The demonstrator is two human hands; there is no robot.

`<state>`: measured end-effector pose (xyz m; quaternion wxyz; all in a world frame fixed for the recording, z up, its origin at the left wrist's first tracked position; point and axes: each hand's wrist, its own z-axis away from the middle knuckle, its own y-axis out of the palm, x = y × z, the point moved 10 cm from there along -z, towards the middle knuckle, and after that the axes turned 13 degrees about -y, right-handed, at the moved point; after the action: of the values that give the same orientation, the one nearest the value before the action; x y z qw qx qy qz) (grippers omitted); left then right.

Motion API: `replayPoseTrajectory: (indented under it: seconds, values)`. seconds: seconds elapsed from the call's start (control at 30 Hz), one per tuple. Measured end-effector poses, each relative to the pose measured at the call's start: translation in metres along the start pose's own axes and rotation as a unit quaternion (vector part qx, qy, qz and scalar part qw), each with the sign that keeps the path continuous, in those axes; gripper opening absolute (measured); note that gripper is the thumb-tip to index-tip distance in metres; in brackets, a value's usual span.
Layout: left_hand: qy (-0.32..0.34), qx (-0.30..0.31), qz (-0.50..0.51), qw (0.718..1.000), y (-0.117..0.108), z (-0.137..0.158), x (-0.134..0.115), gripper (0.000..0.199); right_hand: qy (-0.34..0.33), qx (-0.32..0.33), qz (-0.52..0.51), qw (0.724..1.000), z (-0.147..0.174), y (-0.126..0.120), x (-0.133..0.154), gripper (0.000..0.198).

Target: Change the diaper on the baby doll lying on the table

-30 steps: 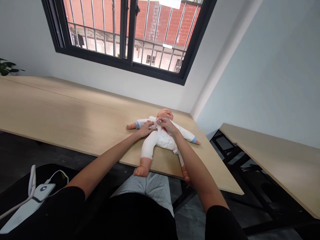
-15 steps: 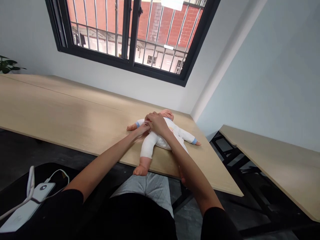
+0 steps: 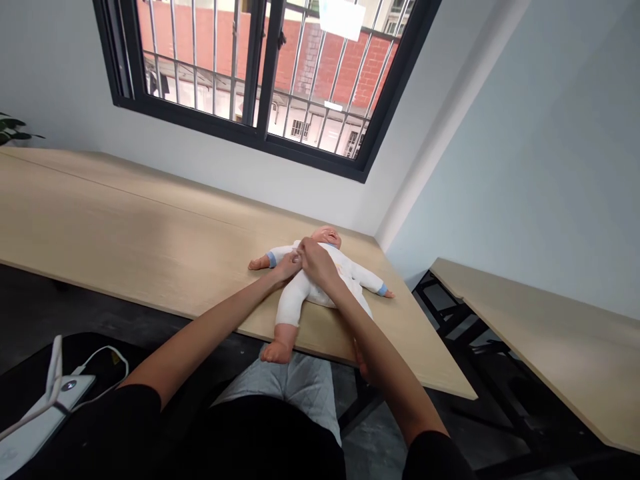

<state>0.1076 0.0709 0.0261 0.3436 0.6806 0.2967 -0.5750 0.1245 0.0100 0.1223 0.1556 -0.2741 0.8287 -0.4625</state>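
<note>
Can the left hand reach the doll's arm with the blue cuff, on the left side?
Probably yes. The left hand rests on the doll beside that arm, and only bare table surrounds it.

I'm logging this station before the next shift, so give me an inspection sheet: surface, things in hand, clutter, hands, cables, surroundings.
Surface: long light wooden table, bare but for the doll.
Things in hand: baby doll in a white suit, on its back near the table's front edge, feet past the edge.
Clutter: nothing seen on the table.
Hands: left hand and right hand meet on the doll's chest; their grip is hidden.
Cables: white cable on a white device at lower left.
Surroundings: barred window, plant at far left, second table at right.
</note>
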Motion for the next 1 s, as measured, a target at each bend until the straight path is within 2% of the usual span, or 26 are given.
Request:
replayPoseTrajectory:
  seconds: [0.07, 0.13, 0.23, 0.37, 0.47, 0.57, 0.73, 0.87, 1.0]
  values:
    - [-0.008, 0.028, 0.018, 0.999, 0.0, 0.003, 0.0, 0.033, 0.057, -0.061, -0.088, 0.993, 0.01, -0.013, -0.023, 0.011]
    - [-0.01, 0.047, 0.033, 0.998, 0.0, 0.006, -0.003, 0.037, 0.115, -0.108, -0.173, 0.972, 0.022, -0.018, -0.045, 0.008]
    - [-0.009, 0.045, 0.048, 0.998, -0.002, 0.008, -0.008, 0.041, 0.172, -0.118, -0.211, 0.955, 0.035, -0.017, -0.067, 0.009]
    - [0.01, 0.028, 0.055, 0.998, -0.002, 0.008, -0.014, 0.044, 0.211, -0.114, -0.244, 0.94, 0.044, -0.009, -0.078, 0.017]
    - [0.03, 0.02, 0.052, 0.998, -0.004, 0.009, -0.022, 0.042, 0.2, -0.135, -0.234, 0.942, 0.045, -0.014, -0.074, 0.02]
    - [0.041, 0.027, 0.051, 0.997, -0.005, 0.011, -0.03, 0.036, 0.149, -0.148, -0.143, 0.967, 0.04, -0.029, -0.058, 0.02]
    - [0.031, 0.054, 0.04, 0.997, 0.0, 0.013, -0.032, 0.033, 0.071, -0.102, -0.033, 0.992, 0.032, -0.032, -0.028, 0.02]
    - [0.01, 0.072, 0.045, 0.996, 0.002, 0.011, -0.024, 0.032, 0.09, -0.082, -0.033, 0.992, 0.034, -0.028, -0.029, 0.018]
    - [-0.004, 0.074, 0.074, 0.994, -0.002, 0.006, -0.017, 0.034, 0.137, -0.106, -0.131, 0.976, 0.041, -0.02, -0.051, 0.018]
